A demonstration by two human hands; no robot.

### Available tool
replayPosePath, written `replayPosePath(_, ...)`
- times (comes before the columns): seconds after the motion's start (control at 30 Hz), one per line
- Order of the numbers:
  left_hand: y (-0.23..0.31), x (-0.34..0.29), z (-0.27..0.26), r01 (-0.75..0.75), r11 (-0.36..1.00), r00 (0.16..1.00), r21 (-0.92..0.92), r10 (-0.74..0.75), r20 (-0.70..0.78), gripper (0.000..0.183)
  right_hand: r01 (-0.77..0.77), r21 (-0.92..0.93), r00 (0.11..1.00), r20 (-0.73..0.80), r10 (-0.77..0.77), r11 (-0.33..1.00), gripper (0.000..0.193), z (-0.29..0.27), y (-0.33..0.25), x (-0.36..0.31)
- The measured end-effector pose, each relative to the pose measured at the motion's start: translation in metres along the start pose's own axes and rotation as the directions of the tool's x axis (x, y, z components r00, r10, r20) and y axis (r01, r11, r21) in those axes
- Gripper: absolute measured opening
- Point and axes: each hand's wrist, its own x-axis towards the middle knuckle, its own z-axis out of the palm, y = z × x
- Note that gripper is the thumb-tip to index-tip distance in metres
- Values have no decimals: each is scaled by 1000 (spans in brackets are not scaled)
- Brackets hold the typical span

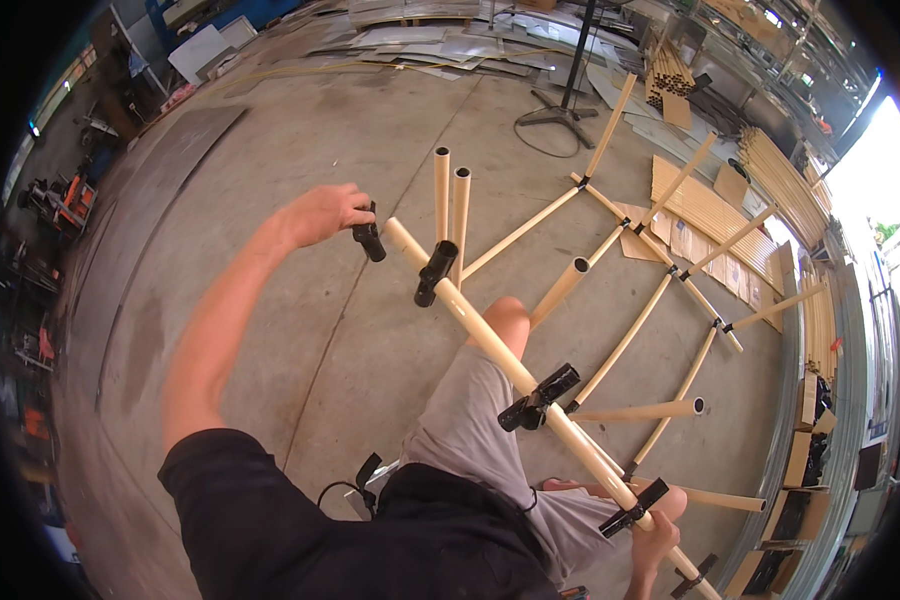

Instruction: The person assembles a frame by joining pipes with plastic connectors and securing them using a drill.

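Note:
A black pipe connector (371, 240) is pinched in the fingers of my raised left hand (322, 212), just left of the upper end of a long cream pipe (485, 338). The connector and the pipe end look apart. My right hand (655, 543) is wrapped round that pipe near its lower end, which slants across my thighs. Along the pipe sit several black fittings: one near the top (436, 273), a cross-shaped pair in the middle (538, 398) and one beside my right hand (634, 507). Behind it stands a frame of cream pipes (618, 335) with black joints and upright posts.
A black stand (562, 112) with spread feet is beyond the frame. Cream pipes lie on cardboard (705, 215) at the right, near open boxes of black parts (798, 515). Metal sheets (430, 48) cover the far floor; a dark flat sheet (160, 185) lies at left.

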Motion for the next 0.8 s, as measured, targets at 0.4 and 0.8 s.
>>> replayPosePath(0.4, 21, 19, 28, -29, 983, 987, -182, 0, -159, 23, -30, 11, 997, 66, 29, 999, 18, -4, 16, 0)
replayPosePath(0.8, 38, 39, 94, 196, 592, 898, -782, -428, -98, 30, -32, -12, 992, 124, 33, 999, 17, -10, 27, -16)
